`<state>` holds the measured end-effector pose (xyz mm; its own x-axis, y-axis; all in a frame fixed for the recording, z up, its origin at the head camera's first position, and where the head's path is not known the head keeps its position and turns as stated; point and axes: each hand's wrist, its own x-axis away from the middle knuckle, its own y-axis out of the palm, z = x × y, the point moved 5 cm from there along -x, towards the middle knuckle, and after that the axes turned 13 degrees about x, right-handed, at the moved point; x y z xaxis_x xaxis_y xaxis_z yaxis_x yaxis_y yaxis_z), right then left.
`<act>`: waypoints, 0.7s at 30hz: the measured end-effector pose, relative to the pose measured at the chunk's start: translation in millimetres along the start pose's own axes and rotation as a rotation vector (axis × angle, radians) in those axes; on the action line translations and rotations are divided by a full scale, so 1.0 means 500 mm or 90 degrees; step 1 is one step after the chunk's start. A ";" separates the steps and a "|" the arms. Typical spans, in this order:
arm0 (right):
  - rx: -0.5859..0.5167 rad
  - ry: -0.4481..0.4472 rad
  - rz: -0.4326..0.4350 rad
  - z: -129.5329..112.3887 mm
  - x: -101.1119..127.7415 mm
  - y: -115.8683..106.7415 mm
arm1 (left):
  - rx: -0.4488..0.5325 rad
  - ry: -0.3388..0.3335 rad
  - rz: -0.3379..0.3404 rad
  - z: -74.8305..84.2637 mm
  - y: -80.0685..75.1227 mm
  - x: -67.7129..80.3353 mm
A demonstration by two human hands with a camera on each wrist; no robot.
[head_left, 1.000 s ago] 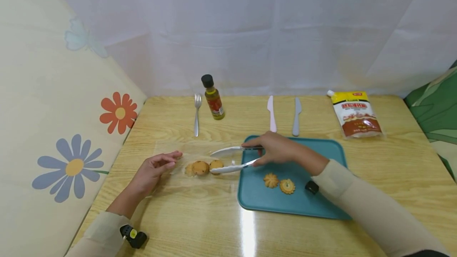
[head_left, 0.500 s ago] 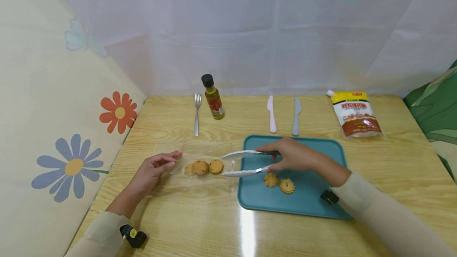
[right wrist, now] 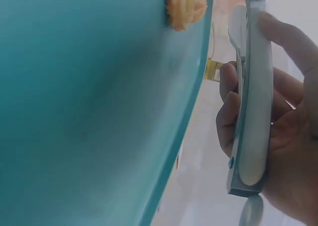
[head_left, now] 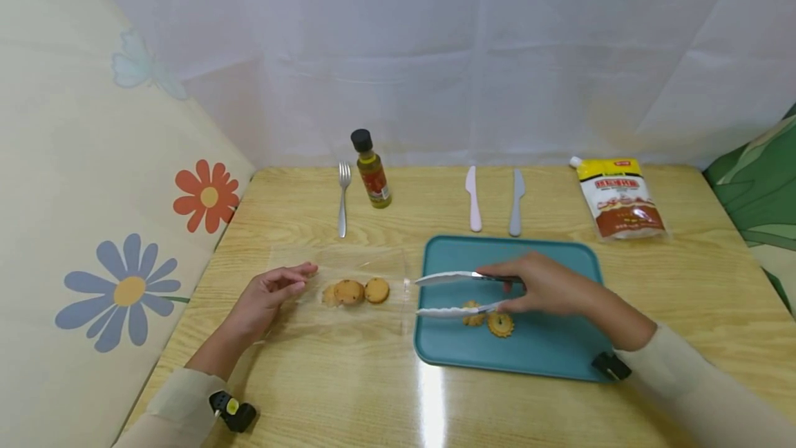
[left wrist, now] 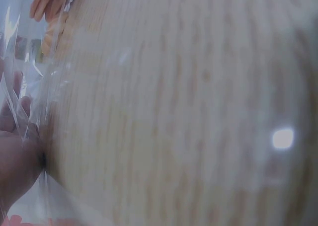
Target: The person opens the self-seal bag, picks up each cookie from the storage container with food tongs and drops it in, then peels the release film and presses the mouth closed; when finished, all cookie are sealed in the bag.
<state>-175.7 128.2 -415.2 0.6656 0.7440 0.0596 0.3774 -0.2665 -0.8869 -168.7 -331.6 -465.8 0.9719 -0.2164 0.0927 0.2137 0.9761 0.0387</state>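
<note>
My right hand [head_left: 541, 289] grips a pair of white tongs [head_left: 450, 294] over the teal tray [head_left: 547, 358]; the tongs' arms are spread with nothing between them, and their tips lie near the tray's left edge. Two flower-shaped cookies [head_left: 488, 320] lie on the tray just under the tongs. In the right wrist view my fingers [right wrist: 233, 112] curl round the tongs' handle [right wrist: 253, 116] beside the tray [right wrist: 89, 112]. My left hand [head_left: 267, 299] rests on the left end of a clear plastic bag [head_left: 348, 275] holding round chocolate-chip cookies [head_left: 357, 291].
At the back of the wooden table [head_left: 348, 393] stand a fork [head_left: 342, 199], a small oil bottle [head_left: 371, 170], a pink knife [head_left: 473, 198], a grey knife [head_left: 516, 202] and a sauce pouch [head_left: 622, 199]. A flowered wall [head_left: 118, 192] rises at the left.
My right hand has drawn the tongs rightward, away from the cookies in the bag and back over the tray. The left hand has stayed put.
</note>
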 end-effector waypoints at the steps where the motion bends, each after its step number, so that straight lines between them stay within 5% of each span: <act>1: -0.001 0.003 -0.001 0.003 0.006 0.001 | 0.000 0.000 0.001 0.000 0.000 0.000; 21: -0.021 0.099 -0.018 0.047 0.107 0.010 | -0.001 -0.003 0.002 0.001 0.001 0.001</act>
<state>-153.4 181.1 -427.0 0.7456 0.6478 0.1565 0.4163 -0.2693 -0.8684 -168.4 -331.4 -465.4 0.9722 -0.2132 0.0970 0.2106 0.9769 0.0362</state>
